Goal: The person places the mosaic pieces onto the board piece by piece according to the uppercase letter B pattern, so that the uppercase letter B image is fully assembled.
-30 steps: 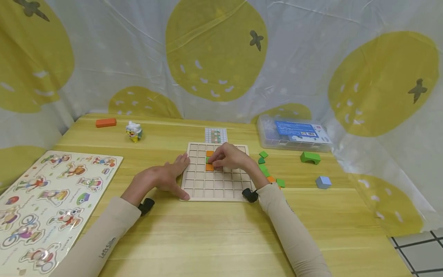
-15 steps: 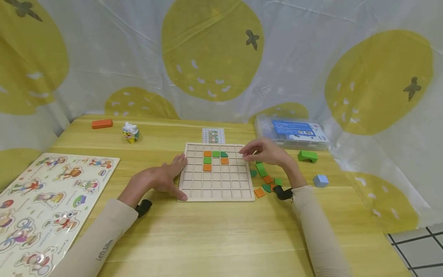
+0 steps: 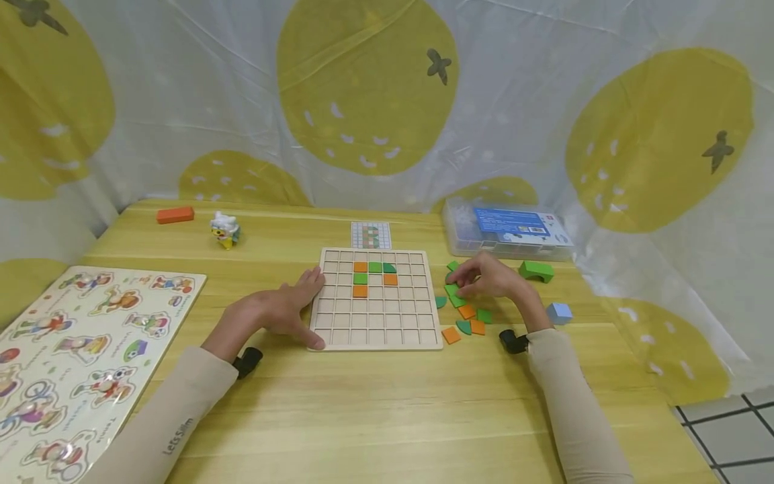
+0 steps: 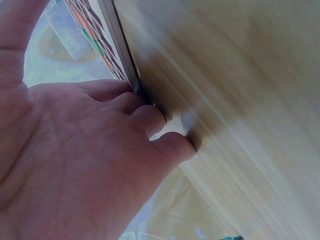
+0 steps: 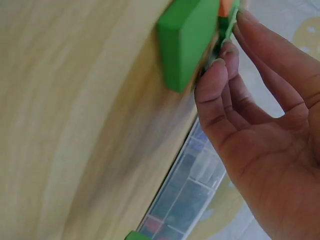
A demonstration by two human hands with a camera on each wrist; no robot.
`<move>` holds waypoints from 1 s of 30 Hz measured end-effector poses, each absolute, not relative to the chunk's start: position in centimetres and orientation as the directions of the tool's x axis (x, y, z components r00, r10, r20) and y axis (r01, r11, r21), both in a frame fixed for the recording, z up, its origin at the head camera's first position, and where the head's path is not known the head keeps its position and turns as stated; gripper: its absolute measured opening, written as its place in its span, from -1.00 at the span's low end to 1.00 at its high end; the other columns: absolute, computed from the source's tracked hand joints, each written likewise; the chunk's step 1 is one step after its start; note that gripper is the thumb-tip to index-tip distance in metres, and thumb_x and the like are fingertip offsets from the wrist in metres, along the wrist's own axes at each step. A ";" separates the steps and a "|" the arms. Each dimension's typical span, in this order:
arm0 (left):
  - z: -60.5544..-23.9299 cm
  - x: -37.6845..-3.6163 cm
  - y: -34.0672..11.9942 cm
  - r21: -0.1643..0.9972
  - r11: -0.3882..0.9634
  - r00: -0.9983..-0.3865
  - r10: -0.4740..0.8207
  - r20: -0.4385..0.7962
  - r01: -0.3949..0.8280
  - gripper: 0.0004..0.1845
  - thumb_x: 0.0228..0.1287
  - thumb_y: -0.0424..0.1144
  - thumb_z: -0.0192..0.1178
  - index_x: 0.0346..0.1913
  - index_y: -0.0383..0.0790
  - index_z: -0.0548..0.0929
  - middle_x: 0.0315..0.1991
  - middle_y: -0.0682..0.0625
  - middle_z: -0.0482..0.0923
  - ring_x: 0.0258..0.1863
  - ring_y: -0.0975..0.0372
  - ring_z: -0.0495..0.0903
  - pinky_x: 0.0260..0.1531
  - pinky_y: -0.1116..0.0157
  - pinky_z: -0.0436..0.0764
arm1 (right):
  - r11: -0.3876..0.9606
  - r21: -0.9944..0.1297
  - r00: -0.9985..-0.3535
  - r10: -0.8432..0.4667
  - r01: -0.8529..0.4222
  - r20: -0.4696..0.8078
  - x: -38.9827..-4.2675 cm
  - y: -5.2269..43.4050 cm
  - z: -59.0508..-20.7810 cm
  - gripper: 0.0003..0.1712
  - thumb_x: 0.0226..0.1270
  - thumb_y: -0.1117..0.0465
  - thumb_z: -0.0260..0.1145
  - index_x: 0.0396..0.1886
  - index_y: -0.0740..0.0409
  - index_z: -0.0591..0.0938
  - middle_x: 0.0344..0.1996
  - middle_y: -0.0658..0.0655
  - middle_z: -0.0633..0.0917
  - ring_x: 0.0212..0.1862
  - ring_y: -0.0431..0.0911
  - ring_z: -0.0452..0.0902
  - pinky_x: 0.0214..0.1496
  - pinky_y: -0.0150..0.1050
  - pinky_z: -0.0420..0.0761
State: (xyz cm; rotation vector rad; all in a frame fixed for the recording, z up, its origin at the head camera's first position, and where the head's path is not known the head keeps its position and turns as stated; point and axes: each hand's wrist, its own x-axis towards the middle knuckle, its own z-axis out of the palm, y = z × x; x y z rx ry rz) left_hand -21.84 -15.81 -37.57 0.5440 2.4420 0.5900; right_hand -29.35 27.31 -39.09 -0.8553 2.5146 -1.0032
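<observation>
Moved since one second ago: right hand (image 3: pixel 484 279), from over the grid board (image 3: pixel 376 336) out to the loose tiles (image 3: pixel 468 312) on the tabletop (image 3: pixel 387 403) just right of the board. Left hand (image 3: pixel 284 309) unchanged, at the board's left edge.

Right hand: fingers curled down onto the pile, fingertips (image 5: pixel 225 52) touching a green tile (image 3: pixel 453 294) at the pile's upper left. Pinched or merely touched — cannot tell; wrist view blurred, with a green block face (image 5: pixel 187 40) beside the fingers.

Left hand: flat on the tabletop, fingers relaxed and extended, nothing held. Fingertips (image 4: pixel 167 142) against the board's edge (image 4: pixel 120 45); thumb near the front left corner.

Grid board: flat on the tabletop between the hands. Filled cells in the upper middle — orange tile (image 3: pixel 361 267), green tile to its right, dark green quarter-round tile (image 3: pixel 390 268), green tile below the first orange, orange tile (image 3: pixel 390 279) to the right, orange tile (image 3: pixel 360 291) lowest.

Pattern card (image 3: pixel 371 235): just behind the board.

Surroundings: clear plastic box (image 3: pixel 506 228) behind the right hand; green arch block (image 3: pixel 535 270) and blue block (image 3: pixel 559 312) to the right; picture puzzle board (image 3: pixel 84 349) far left; small toy figure (image 3: pixel 224 229) and orange brick (image 3: pixel 175 215) at the rear left.
</observation>
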 end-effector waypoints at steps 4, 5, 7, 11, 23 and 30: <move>-37.5 -21.8 -15.7 0.518 0.819 -0.758 0.496 -0.425 0.246 0.47 0.18 0.13 0.62 0.73 -0.44 -0.27 0.74 -0.35 -0.54 0.71 -0.31 -0.40 0.61 -0.37 -0.16 | 0.583 -0.703 -0.779 -0.624 -0.407 -0.067 -29.3 27.5 -39.2 -0.76 0.35 0.55 0.46 -0.01 0.45 0.81 -0.29 0.26 0.80 -0.19 0.12 0.68 -0.10 -0.19 0.72; -37.5 -21.9 -15.7 0.518 0.819 -0.758 0.496 -0.424 0.247 0.47 0.18 0.14 0.62 0.73 -0.44 -0.27 0.74 -0.35 -0.54 0.71 -0.32 -0.40 0.61 -0.37 -0.16 | 0.585 -0.703 -0.781 -0.621 -0.404 -0.069 -29.3 27.5 -39.2 -0.77 0.35 0.55 0.46 -0.01 0.46 0.80 -0.29 0.26 0.80 -0.19 0.12 0.67 -0.10 -0.20 0.72; -37.4 -21.9 -15.8 0.520 0.816 -0.757 0.501 -0.419 0.252 0.47 0.18 0.13 0.62 0.73 -0.44 -0.26 0.74 -0.35 -0.54 0.70 -0.33 -0.40 0.61 -0.38 -0.16 | 0.593 -0.700 -0.786 -0.614 -0.398 -0.073 -29.3 27.4 -39.2 -0.78 0.36 0.55 0.45 -0.02 0.46 0.80 -0.29 0.27 0.79 -0.19 0.11 0.66 -0.10 -0.20 0.71; -37.4 -21.9 -15.9 0.524 0.810 -0.756 0.510 -0.410 0.263 0.46 0.18 0.13 0.62 0.73 -0.45 -0.26 0.74 -0.36 -0.54 0.70 -0.34 -0.41 0.61 -0.39 -0.16 | 0.615 -0.685 -0.797 -0.598 -0.390 -0.084 -29.2 27.0 -38.9 -0.80 0.35 0.55 0.47 -0.05 0.45 0.78 -0.27 0.29 0.76 -0.17 0.10 0.65 -0.06 -0.19 0.71; -37.5 -22.0 -15.9 0.523 0.813 -0.755 0.507 -0.417 0.256 0.46 0.19 0.13 0.62 0.73 -0.45 -0.26 0.74 -0.36 -0.54 0.71 -0.32 -0.41 0.61 -0.37 -0.17 | 0.677 -0.628 -0.846 -0.531 -0.383 -0.056 -29.2 25.9 -38.3 -0.89 0.30 0.42 0.59 -0.26 0.28 0.77 -0.36 0.11 0.79 -0.28 -0.05 0.69 -0.15 -0.28 0.71; -37.7 -22.0 -15.9 0.520 0.815 -0.755 0.505 -0.418 0.257 0.46 0.18 0.14 0.62 0.73 -0.44 -0.25 0.74 -0.35 -0.54 0.72 -0.28 -0.41 0.62 -0.36 -0.17 | 0.553 -0.731 -0.796 -0.605 -0.400 -0.022 -28.3 20.3 -36.6 -0.95 0.45 0.40 0.47 -0.20 0.32 0.83 -0.36 0.19 0.83 -0.33 0.08 0.77 -0.16 -0.03 0.83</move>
